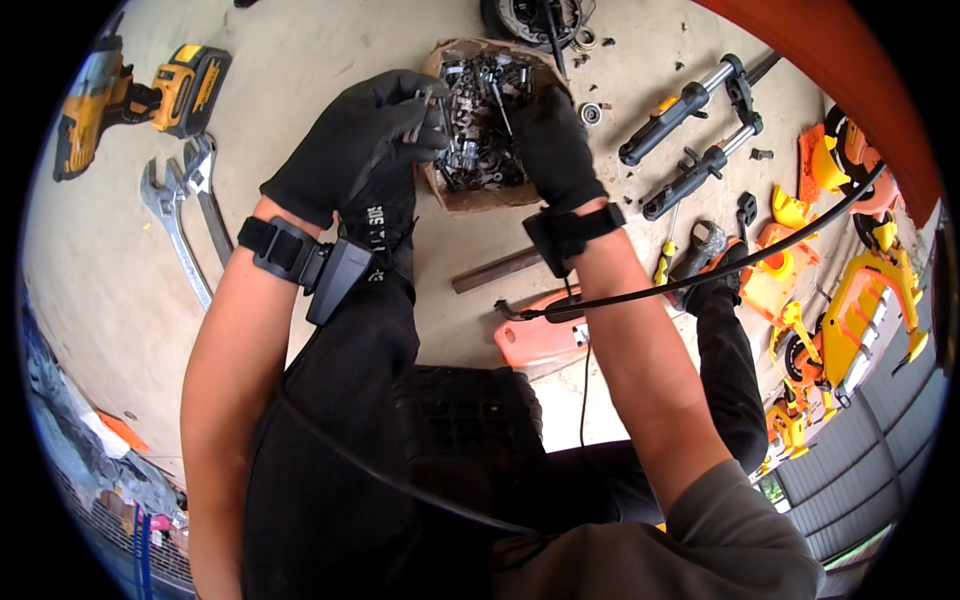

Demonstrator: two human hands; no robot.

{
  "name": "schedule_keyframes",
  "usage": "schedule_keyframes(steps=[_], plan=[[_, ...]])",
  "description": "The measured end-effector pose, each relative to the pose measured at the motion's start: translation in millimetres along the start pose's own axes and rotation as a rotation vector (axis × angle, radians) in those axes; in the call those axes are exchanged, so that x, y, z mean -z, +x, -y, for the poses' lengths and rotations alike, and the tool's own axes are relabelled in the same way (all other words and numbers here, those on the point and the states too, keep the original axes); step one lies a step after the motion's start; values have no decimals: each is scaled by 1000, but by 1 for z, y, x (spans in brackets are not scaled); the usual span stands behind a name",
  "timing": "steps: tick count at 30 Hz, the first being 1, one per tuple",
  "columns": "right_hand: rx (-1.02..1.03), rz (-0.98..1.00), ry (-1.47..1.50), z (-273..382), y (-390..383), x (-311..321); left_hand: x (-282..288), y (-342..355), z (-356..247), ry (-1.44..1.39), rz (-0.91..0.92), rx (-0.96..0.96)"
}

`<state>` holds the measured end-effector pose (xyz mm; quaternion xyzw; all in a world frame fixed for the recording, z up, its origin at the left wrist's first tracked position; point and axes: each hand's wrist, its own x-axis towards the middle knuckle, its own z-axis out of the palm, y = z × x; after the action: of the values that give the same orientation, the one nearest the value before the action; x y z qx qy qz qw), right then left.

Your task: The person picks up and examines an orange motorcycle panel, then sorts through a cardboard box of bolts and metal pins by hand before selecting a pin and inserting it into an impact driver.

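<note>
A torn cardboard box (480, 203) stands in front of me, filled with loose bolts and other small metal parts (468, 155). My left hand (365, 135), in a black glove, is at the box's left side. Its fingers are bent together around thin metal pieces that look like bolts. Over the right side of the box is my right hand (556, 150), also gloved in black; its fingertips are dark and hidden, so its grip is unclear. A long thin metal rod (500, 104) lies among the parts beside it.
To the left lie a yellow cordless power tool (140, 100) and two adjustable wrenches (170, 205). A wheel hub (535, 20) is beyond the box. Fork tubes (690, 135), a screwdriver (665, 262) and orange-yellow plastic parts (850, 310) lie right. A black cable (720, 282) crosses my right forearm.
</note>
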<state>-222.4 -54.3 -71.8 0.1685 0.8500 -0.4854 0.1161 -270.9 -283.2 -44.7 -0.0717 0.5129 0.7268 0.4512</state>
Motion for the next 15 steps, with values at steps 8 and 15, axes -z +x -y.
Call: schedule_keyframes(steps=[8,15], plan=[[2,-142,-202,-33,22,-26,-6,0,-3,-13,-2,39],[-88,-76,-481,-34,43,-25,-7,1,-2,5,-14,50]])
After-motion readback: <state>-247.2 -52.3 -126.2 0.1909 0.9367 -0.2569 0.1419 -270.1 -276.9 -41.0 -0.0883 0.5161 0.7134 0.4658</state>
